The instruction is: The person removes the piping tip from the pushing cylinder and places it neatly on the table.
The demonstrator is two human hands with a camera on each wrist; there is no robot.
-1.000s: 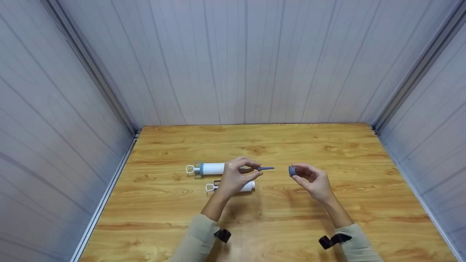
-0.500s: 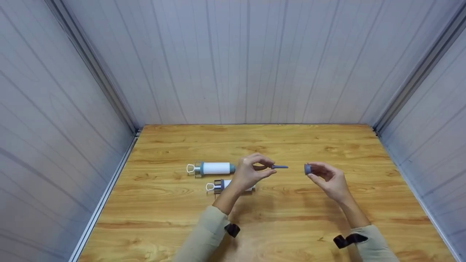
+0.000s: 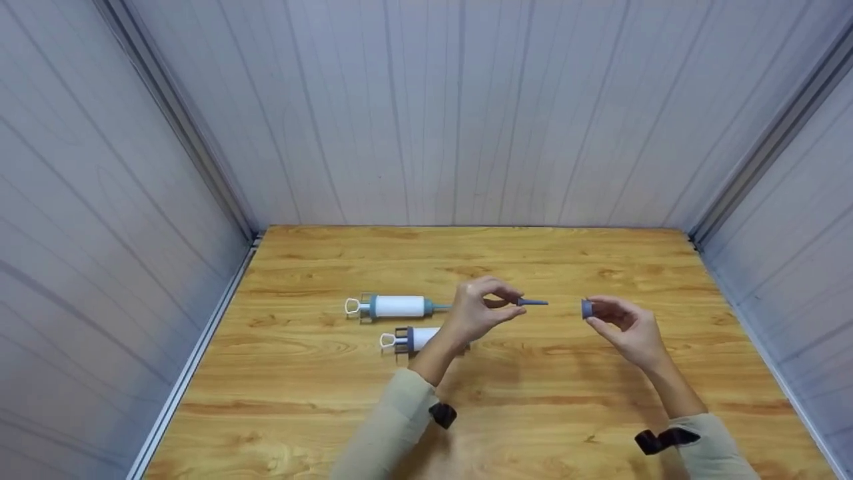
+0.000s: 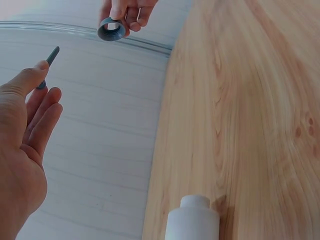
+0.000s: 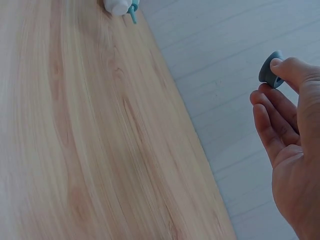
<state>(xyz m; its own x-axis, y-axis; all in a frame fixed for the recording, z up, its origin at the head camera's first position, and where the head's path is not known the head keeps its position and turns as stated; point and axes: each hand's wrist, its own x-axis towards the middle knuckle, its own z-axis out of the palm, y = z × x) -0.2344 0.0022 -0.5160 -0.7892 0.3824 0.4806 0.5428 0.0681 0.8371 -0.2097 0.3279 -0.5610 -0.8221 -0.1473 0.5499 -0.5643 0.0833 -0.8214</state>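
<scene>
My left hand [image 3: 476,312] pinches a slim blue-grey nozzle [image 3: 534,303] between thumb and fingertips, its narrow end pointing right. To its right, my right hand [image 3: 632,333] pinches a short blue-grey screw ring [image 3: 586,309] by its edge. The left wrist view shows the ring [image 4: 103,35] as hollow, with threads inside. A gap separates ring and nozzle, both held above the table. Behind my left wrist lies a white syringe-like plunger tube [image 3: 421,339] with a dark blue collar and white loop handle, partly hidden. Its bare white neck [image 4: 195,201] shows in the left wrist view.
Farther back lies a second white plunger tube [image 3: 400,306] with teal end caps, a loop handle and a thin teal nozzle. Both tubes rest on the wooden table [image 3: 300,400]. Pale panel walls [image 3: 426,120] enclose the table at the back and sides.
Both hands have moved to the right, carrying the nozzle and the ring, and the gap between them has widened slightly. More of the teal-capped tube, including its thin nozzle, is uncovered.
</scene>
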